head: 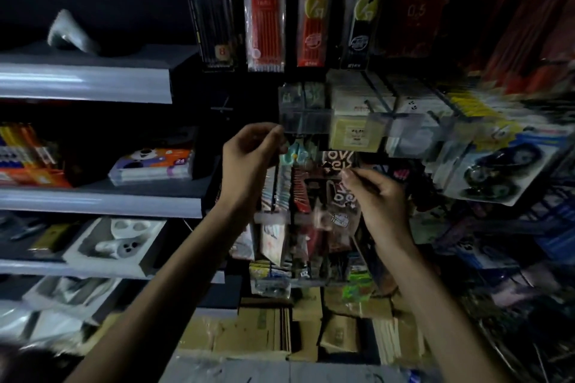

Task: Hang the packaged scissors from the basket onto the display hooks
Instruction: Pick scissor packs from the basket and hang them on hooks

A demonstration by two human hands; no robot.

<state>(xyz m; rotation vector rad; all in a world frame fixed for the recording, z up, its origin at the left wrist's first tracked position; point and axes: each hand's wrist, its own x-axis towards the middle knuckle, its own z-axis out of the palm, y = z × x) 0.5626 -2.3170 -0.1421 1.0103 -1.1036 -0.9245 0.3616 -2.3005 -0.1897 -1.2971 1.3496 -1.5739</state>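
The picture is dim and blurred. My left hand (249,162) is raised in front of the display, its fingertips pinched on the top edge of a clear package (298,158) that shows a teal shape inside. My right hand (376,196) pinches the same package's right side, just below a row of display hooks (376,106). What the package holds cannot be told for sure. Packaged scissors (497,177) with black handles on blue and white cards hang at the right. The basket is not in view.
Pen and pencil packs (264,9) hang above the hooks. Grey shelves (93,199) at the left carry boxed goods. More hanging packets (280,236) fill the space under my hands. Cardboard boxes (280,329) stand on the floor below.
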